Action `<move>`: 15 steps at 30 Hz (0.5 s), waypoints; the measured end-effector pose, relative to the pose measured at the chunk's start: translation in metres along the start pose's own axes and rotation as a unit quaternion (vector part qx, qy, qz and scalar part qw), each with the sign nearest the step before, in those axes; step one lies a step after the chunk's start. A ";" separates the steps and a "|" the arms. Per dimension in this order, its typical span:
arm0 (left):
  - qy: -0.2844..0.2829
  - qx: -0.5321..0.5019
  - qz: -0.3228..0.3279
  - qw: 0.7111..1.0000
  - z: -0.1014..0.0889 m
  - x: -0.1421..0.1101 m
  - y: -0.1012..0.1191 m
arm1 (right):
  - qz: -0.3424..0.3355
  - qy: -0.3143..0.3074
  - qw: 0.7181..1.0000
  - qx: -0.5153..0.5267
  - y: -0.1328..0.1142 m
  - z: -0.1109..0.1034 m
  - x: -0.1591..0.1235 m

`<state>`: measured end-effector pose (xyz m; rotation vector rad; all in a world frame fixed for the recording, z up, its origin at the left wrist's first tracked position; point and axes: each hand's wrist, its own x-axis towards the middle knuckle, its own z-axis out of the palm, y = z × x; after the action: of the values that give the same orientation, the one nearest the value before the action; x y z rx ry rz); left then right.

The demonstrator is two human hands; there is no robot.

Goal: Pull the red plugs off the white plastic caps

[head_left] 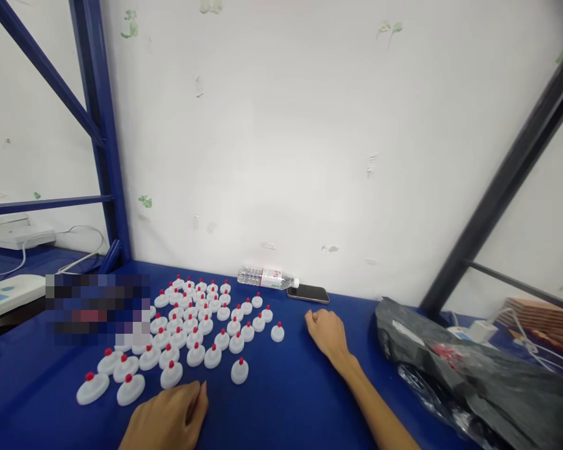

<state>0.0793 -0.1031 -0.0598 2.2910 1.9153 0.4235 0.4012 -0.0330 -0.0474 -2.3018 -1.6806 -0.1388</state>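
Red-tipped caps: 30+ (some overlap) | bottle: 1 | phone: 1 | hands: 2

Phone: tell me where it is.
In the head view, slightly right of centre, the phone lies on the blue table by the capped end of the bottle, beyond the right hand.

No text is legible; the label on the bottle bears red print too small to read.

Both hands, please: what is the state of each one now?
Left hand: loosely closed; palm hidden, no held object visible.
Right hand: closed, on the blue table; no held object visible.
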 end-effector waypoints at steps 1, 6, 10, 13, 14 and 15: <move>0.002 0.001 0.001 1.000 -0.003 -0.001 0.002 | 0.000 0.000 1.000 0.000 0.001 0.000 -0.001; 0.015 0.010 0.019 1.000 -0.008 -0.005 0.004 | -0.004 0.011 1.000 0.003 0.006 0.003 -0.006; 0.031 0.013 0.026 0.999 -0.009 -0.008 0.005 | -0.010 0.028 1.000 0.009 0.008 0.004 -0.015; 0.065 0.015 0.032 0.997 -0.009 -0.010 0.007 | -0.011 0.038 0.999 0.014 0.010 0.003 -0.020; 0.086 0.016 0.038 0.995 -0.008 -0.011 0.007 | -0.011 0.042 0.999 0.016 0.010 0.003 -0.021; 0.110 0.017 0.047 0.993 -0.007 -0.012 0.006 | -0.010 0.045 0.999 0.018 0.011 0.004 -0.022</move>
<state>0.0809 -0.1167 -0.0527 2.4542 1.9282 0.6865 0.4041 -0.0556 -0.0582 -2.2185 -1.6499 -0.2116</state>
